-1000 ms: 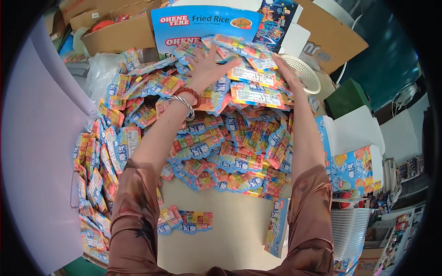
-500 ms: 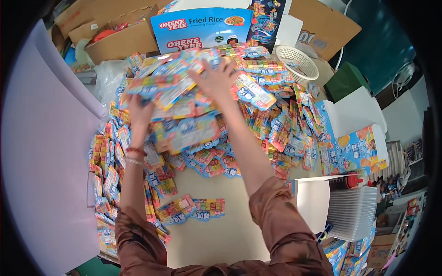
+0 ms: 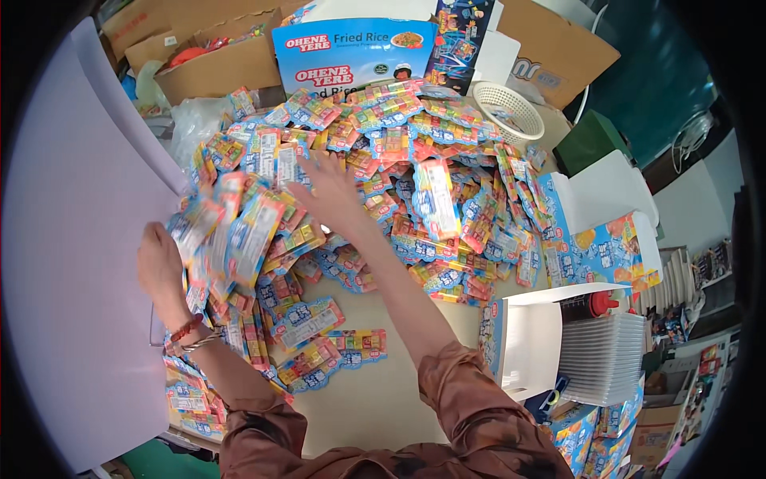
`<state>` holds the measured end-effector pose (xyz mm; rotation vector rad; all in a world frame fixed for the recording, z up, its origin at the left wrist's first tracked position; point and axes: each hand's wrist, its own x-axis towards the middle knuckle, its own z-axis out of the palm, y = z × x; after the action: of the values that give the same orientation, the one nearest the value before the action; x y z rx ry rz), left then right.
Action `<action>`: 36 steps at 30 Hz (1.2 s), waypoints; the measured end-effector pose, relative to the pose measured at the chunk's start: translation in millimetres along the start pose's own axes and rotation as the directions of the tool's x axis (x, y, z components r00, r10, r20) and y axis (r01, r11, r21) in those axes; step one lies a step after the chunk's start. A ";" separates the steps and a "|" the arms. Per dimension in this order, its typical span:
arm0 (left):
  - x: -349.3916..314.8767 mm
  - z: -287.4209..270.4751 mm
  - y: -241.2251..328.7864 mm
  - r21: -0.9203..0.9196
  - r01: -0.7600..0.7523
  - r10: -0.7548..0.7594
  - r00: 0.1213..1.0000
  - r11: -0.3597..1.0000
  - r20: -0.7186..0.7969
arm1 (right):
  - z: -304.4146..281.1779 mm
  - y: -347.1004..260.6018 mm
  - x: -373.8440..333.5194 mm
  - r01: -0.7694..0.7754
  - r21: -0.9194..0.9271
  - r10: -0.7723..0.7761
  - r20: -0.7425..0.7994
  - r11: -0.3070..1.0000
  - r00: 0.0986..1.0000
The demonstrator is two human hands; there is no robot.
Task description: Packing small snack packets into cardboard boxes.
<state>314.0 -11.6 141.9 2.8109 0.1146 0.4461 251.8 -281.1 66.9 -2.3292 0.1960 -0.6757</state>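
Note:
A large heap of small colourful candy packets (image 3: 391, 145) covers the table, blue, pink and yellow with wavy edges. At the heap's left side my left hand (image 3: 162, 267) is closed, fingers curled at the edge of several motion-blurred packets (image 3: 254, 231). Its fingertips are partly hidden behind them. My right hand (image 3: 333, 195) lies over the middle of the heap with fingers spread, touching packets and gripping none. One packet (image 3: 436, 199) stands out, tilted, to the right of that hand. Nearer to me, a few packets (image 3: 307, 323) lie flat on the bare tabletop (image 3: 375, 399).
Behind the heap stand a blue printed carton (image 3: 355, 56), open cardboard boxes (image 3: 219, 68) and a white basket (image 3: 511, 112). An open white-and-blue box (image 3: 531, 343) and a stack of clear plastic trays (image 3: 604, 359) are at right. A pale lilac panel (image 3: 80, 263) borders the left.
Both hands have moved left and nearer, shifting a bunch of packets from the back middle to the left side. The hands are farther apart. Another packet has landed near the front ones.

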 end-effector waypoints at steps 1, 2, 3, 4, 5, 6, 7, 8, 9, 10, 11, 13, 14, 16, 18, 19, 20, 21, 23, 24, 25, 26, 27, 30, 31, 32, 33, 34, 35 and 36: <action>-8.6 -4.3 20.0 -0.128 -0.059 0.042 0.991 0.990 -0.127 | -18.8 3.8 -1.4 0.059 0.106 -0.057 -0.019 0.993 0.998; -14.8 -2.9 39.6 -0.254 -0.133 0.069 0.967 0.958 -0.246 | -36.4 17.1 -5.5 0.053 0.115 -0.030 -0.191 0.992 0.981; -15.2 9.0 57.0 -0.288 -0.355 0.250 0.905 0.889 -0.345 | -53.2 32.3 -9.7 0.050 0.125 -0.002 -0.358 0.991 0.934; -31.0 20.4 89.8 -0.472 -0.465 0.369 0.884 0.749 -0.286 | -74.4 54.3 -16.3 -0.075 0.195 0.169 -0.530 0.978 0.831; -40.4 40.3 109.0 -0.753 -0.402 0.490 0.863 0.521 -0.122 | -93.5 60.5 -19.1 0.015 0.383 0.276 -0.693 0.924 0.666; -60.1 47.3 142.4 -0.953 -0.146 0.641 0.765 0.264 0.060 | -113.1 110.9 -21.7 -0.009 0.314 0.269 -0.797 0.949 0.541; -75.8 63.5 158.3 -0.967 0.097 0.693 0.681 0.238 0.239 | -121.8 113.1 -21.3 0.008 0.483 0.440 -0.805 0.876 0.398; -87.3 105.0 169.3 -0.961 -0.134 0.758 0.644 0.244 0.103 | -129.1 128.7 -19.0 -0.045 0.625 0.602 -0.727 0.779 0.331; -104.0 124.8 180.9 -0.979 0.000 0.810 0.562 0.204 0.169 | -134.7 159.6 -19.6 -0.095 0.744 0.739 -0.626 0.661 0.248; -120.4 130.7 194.3 -0.976 0.139 0.859 0.465 0.168 0.214 | -145.0 189.2 -19.2 -0.147 0.811 0.809 -0.513 0.567 0.287; -132.4 131.1 197.8 -0.967 0.088 0.836 0.488 0.239 0.251 | -144.3 182.9 -16.6 -0.156 0.865 0.839 -0.394 0.476 0.377; -154.3 138.2 203.2 -0.951 0.076 0.818 0.492 0.299 0.296 | -148.2 185.0 -10.4 -0.183 0.877 0.809 -0.304 0.443 0.503; -157.6 133.4 203.1 -0.950 0.075 0.818 0.491 0.302 0.299 | -151.3 185.7 -3.3 -0.183 0.879 0.811 -0.302 0.441 0.501; -161.3 125.3 197.7 -0.959 0.003 0.877 0.402 0.284 0.262 | -154.0 188.0 15.2 -0.160 0.922 0.855 -0.250 0.354 0.454; -169.5 108.0 182.3 -0.977 -0.054 0.884 0.439 0.205 0.161 | -156.0 204.7 30.5 -0.134 0.944 0.876 -0.220 0.303 0.430; -173.8 85.0 171.5 -0.938 -0.206 0.879 0.449 0.279 0.163 | -153.9 215.0 34.8 -0.100 0.946 0.886 -0.246 0.307 0.394; -178.8 64.0 160.2 -0.872 -0.350 0.874 0.459 0.341 0.158 | -155.9 226.3 39.1 -0.064 0.946 0.892 -0.276 0.319 0.358; -183.6 49.2 146.3 -0.850 -0.405 0.875 0.467 0.337 0.124 | -161.0 246.0 40.8 -0.048 0.949 0.873 -0.266 0.312 0.409; -186.4 31.6 94.5 -0.772 -0.475 0.828 0.548 0.423 0.116 | -141.3 236.0 43.3 -0.084 0.947 0.830 -0.226 0.309 0.511; -191.9 28.1 68.8 -0.736 -0.472 0.783 0.609 0.484 0.124 | -130.3 230.5 39.8 -0.055 0.965 0.872 -0.207 0.256 0.443; -195.1 19.0 43.2 -0.650 -0.503 0.730 0.673 0.570 0.120 | -118.1 216.3 37.5 -0.023 0.969 0.852 -0.205 0.247 0.482; -199.6 11.0 18.5 -0.561 -0.517 0.676 0.729 0.647 0.107 | -110.6 197.5 33.0 0.007 0.970 0.830 -0.210 0.241 0.517; -204.8 3.1 -5.8 -0.511 -0.491 0.626 0.770 0.706 0.123 | -107.5 165.7 31.2 -0.084 0.964 0.861 -0.186 0.254 0.473; -239.6 -5.1 -80.2 -0.334 -0.459 0.547 0.798 0.823 0.253 | -114.7 150.6 36.5 -0.121 0.986 0.838 -0.033 0.117 0.545; -259.0 0.0 -93.4 -0.229 -0.431 0.487 0.800 0.873 0.350 | -126.7 183.4 39.6 -0.179 0.970 0.826 -0.038 0.167 0.562; -274.1 7.2 -101.9 -0.118 -0.409 0.417 0.797 0.905 0.437 | -143.6 219.0 42.7 -0.235 0.947 0.815 -0.044 0.218 0.578; -283.2 5.8 -114.4 -0.045 -0.402 0.365 0.773 0.915 0.519 | -138.9 196.3 45.1 -0.353 0.935 0.819 0.187 0.020 0.542; -294.5 8.8 -118.7 -0.011 -0.409 0.335 0.730 0.913 0.595 | -146.0 201.8 46.0 -0.359 0.933 0.807 0.234 -0.029 0.543; -303.6 17.8 -130.3 0.008 -0.451 0.358 0.720 0.893 0.595 | -146.7 199.8 49.9 -0.367 0.926 0.787 0.288 -0.085 0.545; -308.4 29.7 -138.7 0.009 -0.444 0.354 0.725 0.896 0.591 | -144.6 197.2 50.9 -0.346 0.933 0.768 0.289 -0.093 0.572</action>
<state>26.1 74.7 -16.1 2.9707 -0.6307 -0.3756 228.9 -529.1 47.6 -0.6226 0.7065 -0.4678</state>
